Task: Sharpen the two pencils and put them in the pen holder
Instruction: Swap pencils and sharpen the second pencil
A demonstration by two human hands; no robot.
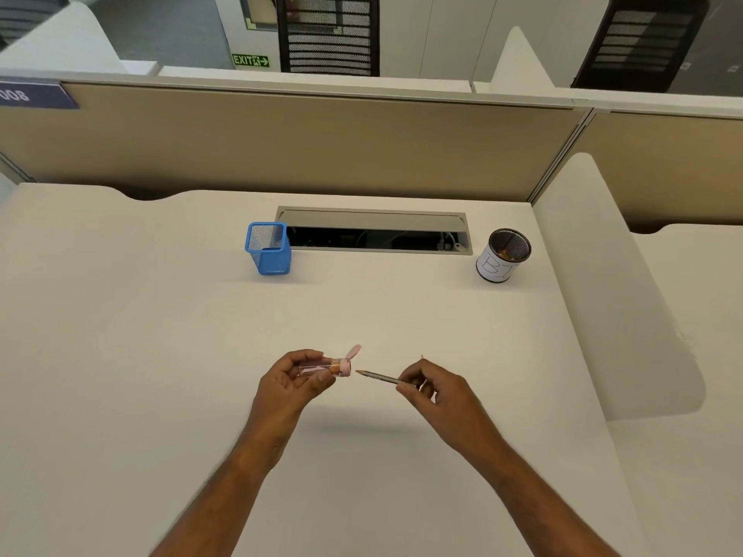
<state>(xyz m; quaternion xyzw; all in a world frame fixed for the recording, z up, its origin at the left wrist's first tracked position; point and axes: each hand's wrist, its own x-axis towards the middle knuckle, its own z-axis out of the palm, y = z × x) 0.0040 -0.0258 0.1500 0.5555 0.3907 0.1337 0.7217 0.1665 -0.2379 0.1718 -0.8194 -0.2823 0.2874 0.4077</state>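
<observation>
1. Above the pale worktop, the left hand grips a pink sharpener, its cap flipped open.
2. Just right of it, not touching, the right hand pinches a pencil, tip toward the sharpener.
3. Farther back stand a blue mesh pen holder and a round black mesh cup, well apart.

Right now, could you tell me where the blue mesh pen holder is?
In the head view, the blue mesh pen holder stands upright on the desk, far left of centre, touching the left end of the cable tray.
</observation>
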